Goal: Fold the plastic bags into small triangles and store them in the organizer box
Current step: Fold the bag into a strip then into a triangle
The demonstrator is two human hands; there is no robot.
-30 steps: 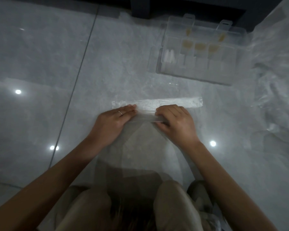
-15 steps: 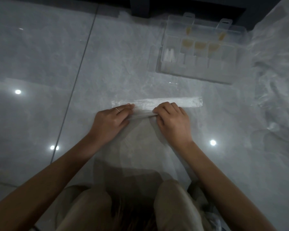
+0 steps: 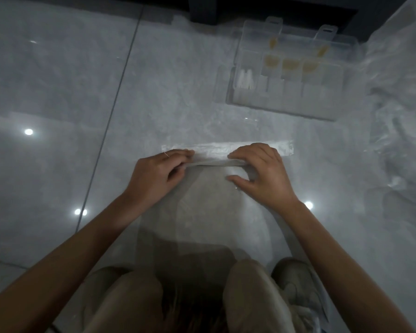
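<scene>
While the clear, thin plastic bag (image 3: 202, 200) lies flat on the floor between my knees and the box, I am folding it lengthwise into a narrow band, so I judge this to be the early strip-making step, well short of any triangle. Just beyond my knuckles the doubled part shows as a whitish, crinkled flat strip (image 3: 214, 150), milky where the layers stack, while the single layer nearer me is almost see-through and faintly rippled. My left hand (image 3: 157, 175) pinches the raised fold between curled fingers and thumb. My right hand (image 3: 262, 174) curls its fingers over the same fold, with the thumb stretched flat on the sheet below. Next, I think, this fold has to go over and be pressed flat along its whole length, out to both ends, because the film looks slippery and springy and could unroll or trap air. Farther off to the right stands the transparent hard-plastic organizer box (image 3: 281, 111), its square compartments holding small yellowish folded triangles (image 3: 289, 64) and some white folded pieces (image 3: 244, 80). A loose heap of crumpled clear bags (image 3: 399, 104) spreads at the far right. Everything rests on glossy grey stone-look floor tiles (image 3: 58, 80) that mirror round lights
</scene>
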